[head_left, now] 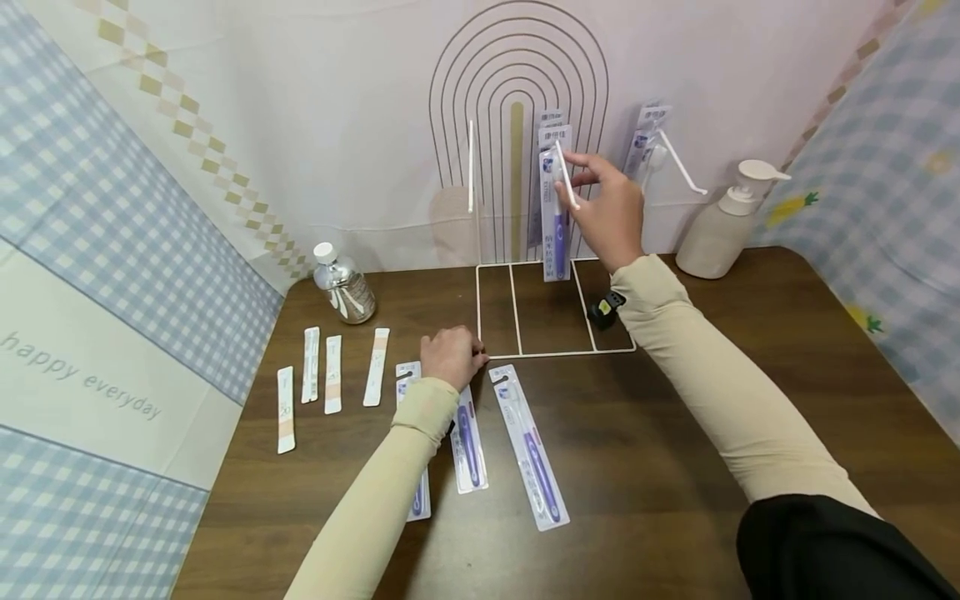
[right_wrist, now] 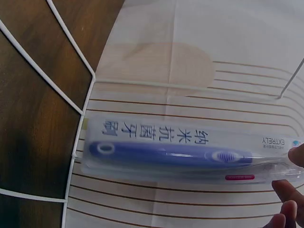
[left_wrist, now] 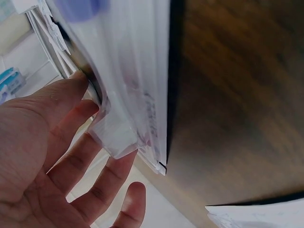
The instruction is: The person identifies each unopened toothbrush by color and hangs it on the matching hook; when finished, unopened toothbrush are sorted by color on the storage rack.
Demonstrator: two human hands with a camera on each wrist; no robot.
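A packaged purple toothbrush [head_left: 557, 242] hangs upright at the middle prong [head_left: 567, 175] of a white wire rack [head_left: 558, 354]. My right hand [head_left: 611, 208] pinches the upper part of this pack beside the prong; thumb and fingertips show at its edges in the right wrist view. Low at the rack's front left corner, my left hand [head_left: 450, 357] pinches the wire between thumb and index, its other fingers loosely bent. Under and beside that hand lie packaged toothbrushes [head_left: 468, 442], one close to the camera in the left wrist view. Another toothbrush pack [head_left: 528, 450] lies to its right.
More toothbrush packs [head_left: 647, 137] hang on the right prong. The left prong [head_left: 471, 167] sticks out bare. A pump bottle [head_left: 720, 229] stands at the back right, a silvery bottle with a white cap [head_left: 345, 287] at the back left. Several slim sachets [head_left: 332, 375] lie left.
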